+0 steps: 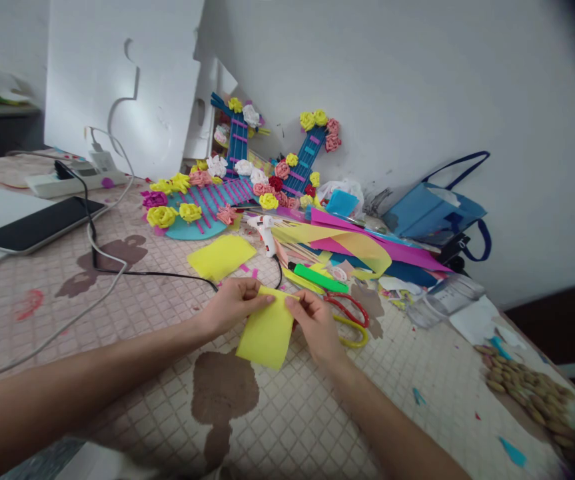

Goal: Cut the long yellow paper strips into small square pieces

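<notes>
Between my two hands hangs a yellow paper piece (267, 333), its top edge pinched at both corners. My left hand (240, 301) is closed on the top left corner, thumb in front. My right hand (314, 320) pinches the top right corner. Behind my left hand more yellow sheets (222, 257) lie on the table. A white glue gun (265, 233) rests beyond the paper. Right of my right hand are scissors with red and yellow handles (354, 311) and a green marker (321, 277).
Decorated blue pieces with paper flowers (217, 203) stand at the back. Coloured paper strips (347, 247) lie beside them. A tablet (40, 225), cables and a power strip (70, 181) are at left. Nuts (527, 393) and a blue bag (434, 207) are at right.
</notes>
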Demonstrator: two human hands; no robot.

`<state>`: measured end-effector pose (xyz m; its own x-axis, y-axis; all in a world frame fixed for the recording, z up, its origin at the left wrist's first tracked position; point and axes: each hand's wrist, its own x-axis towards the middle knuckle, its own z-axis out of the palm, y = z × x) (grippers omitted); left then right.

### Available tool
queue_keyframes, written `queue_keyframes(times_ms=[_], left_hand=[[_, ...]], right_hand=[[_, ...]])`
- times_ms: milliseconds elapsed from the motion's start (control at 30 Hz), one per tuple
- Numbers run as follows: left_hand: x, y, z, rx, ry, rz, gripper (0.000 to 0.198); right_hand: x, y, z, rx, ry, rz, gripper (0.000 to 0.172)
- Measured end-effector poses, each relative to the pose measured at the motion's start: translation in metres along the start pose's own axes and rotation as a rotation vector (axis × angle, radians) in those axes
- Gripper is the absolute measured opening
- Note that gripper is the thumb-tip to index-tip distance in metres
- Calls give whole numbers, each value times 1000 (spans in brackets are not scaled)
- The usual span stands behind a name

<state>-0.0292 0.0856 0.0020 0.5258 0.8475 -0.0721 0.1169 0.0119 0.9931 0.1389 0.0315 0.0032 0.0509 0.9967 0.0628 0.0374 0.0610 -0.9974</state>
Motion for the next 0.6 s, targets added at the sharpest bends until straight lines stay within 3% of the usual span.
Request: queue_keyframes(times_ms=[600], left_hand=[[-1,5,-4,129,9,75,35]], right_hand=[[0,1,0,11,-8,12,21]])
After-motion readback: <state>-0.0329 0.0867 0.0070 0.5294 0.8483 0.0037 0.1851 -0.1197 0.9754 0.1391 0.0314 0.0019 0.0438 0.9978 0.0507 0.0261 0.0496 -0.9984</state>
